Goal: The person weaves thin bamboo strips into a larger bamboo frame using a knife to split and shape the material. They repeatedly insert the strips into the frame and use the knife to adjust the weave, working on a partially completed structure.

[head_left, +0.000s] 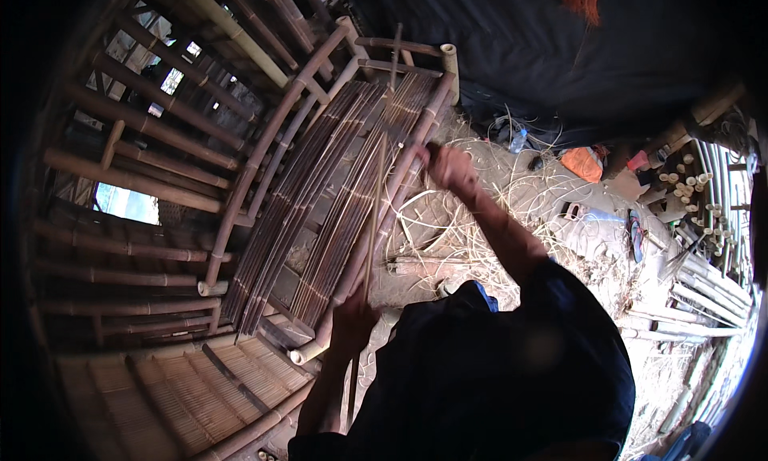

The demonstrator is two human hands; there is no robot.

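A long thin bamboo strip [373,229] runs from beside my body up along the front rail of a bamboo bench [352,278]. My left hand [353,323] is closed round the strip near the bench's near corner, in shadow. Farther up, my right hand [450,168] is closed, slightly blurred, just right of the rail. It grips what looks like a knife [398,134], whose dark blade reaches left to the strip. Whether the blade touches the strip I cannot tell. Dark slats [304,197] form the bench seat, with gaps between them.
Curly bamboo shavings [488,221] litter the ground to the right. Beyond them lie an orange bag [582,164], a plastic bottle [518,141] and stacked bamboo poles [694,190]. A bamboo lattice wall [148,161] stands left, a woven bamboo panel [172,393] at lower left, a black sheet [512,45] behind.
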